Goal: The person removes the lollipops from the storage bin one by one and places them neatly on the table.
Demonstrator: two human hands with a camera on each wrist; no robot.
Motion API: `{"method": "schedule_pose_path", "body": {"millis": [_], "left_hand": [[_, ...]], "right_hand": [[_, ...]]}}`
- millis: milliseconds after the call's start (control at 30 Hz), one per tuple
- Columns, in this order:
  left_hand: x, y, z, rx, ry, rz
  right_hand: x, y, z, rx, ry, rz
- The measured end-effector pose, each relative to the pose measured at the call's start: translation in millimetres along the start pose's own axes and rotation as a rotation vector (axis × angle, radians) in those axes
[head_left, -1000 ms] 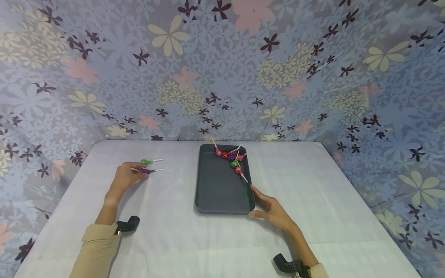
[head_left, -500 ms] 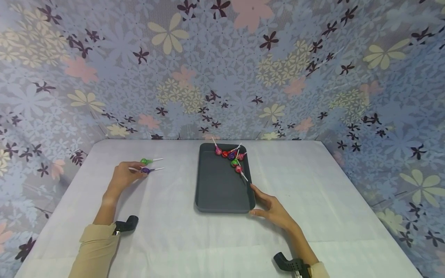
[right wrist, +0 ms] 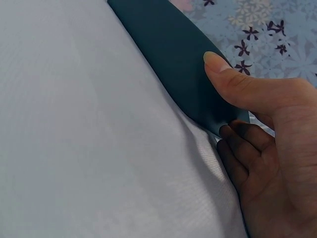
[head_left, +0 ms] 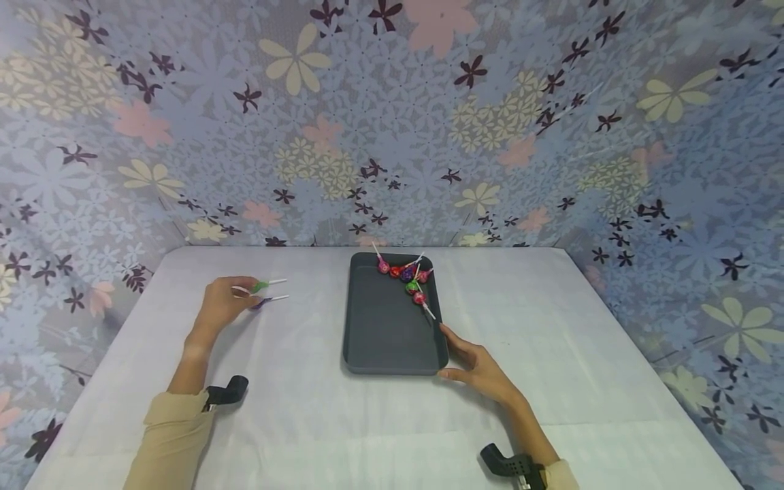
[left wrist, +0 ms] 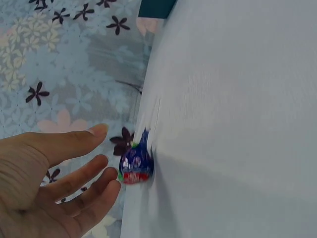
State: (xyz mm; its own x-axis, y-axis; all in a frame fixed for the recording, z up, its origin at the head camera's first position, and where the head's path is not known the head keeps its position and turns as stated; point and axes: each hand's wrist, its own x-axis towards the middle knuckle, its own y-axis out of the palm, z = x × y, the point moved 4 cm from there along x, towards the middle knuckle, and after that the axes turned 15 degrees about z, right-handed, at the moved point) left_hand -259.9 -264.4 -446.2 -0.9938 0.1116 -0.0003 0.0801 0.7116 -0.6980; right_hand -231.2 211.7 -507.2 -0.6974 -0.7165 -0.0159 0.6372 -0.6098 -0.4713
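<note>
In the head view my left hand (head_left: 224, 299) is at the left of the table, thumb and fingers apart around the green lollipop (head_left: 260, 286), whose head they partly hide. Just nearer lies a purple lollipop (head_left: 260, 303), half covered by the thumb. In the left wrist view the purple wrapper (left wrist: 137, 162) is just beyond the fingertips, with bits of green behind it. My right hand (head_left: 480, 371) rests against the near right corner of a dark grey tray (head_left: 392, 340), thumb at the front edge, fingers along the right side.
Several lollipops (head_left: 412, 288) in pink, red, purple and green wrappers lie in the far right part of the tray. White cloth (head_left: 306, 415) covers the table. A flowered wall covering (head_left: 392, 136) rises behind and at both sides.
My left hand has shifted slightly away from me, from the purple lollipop to the green one. The purple one stays on the table. My right hand and the tray have not visibly moved.
</note>
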Motion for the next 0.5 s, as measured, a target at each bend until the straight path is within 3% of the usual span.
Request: {"method": "schedule_pose_path", "body": {"millis": [167,333,500], "left_hand": [[9.3,9.7,-10.4,0.011,0.014,0.005],[20.6,17.1,-25.2,0.043,0.084,-0.015],[30.5,25.2,-43.1,0.041,0.11,0.005]], "right_hand": [[0,0,0,-0.002,-0.002,0.0],[0,0,0,0.022,-0.013,0.004],[0,0,3,0.025,-0.016,0.0]]}}
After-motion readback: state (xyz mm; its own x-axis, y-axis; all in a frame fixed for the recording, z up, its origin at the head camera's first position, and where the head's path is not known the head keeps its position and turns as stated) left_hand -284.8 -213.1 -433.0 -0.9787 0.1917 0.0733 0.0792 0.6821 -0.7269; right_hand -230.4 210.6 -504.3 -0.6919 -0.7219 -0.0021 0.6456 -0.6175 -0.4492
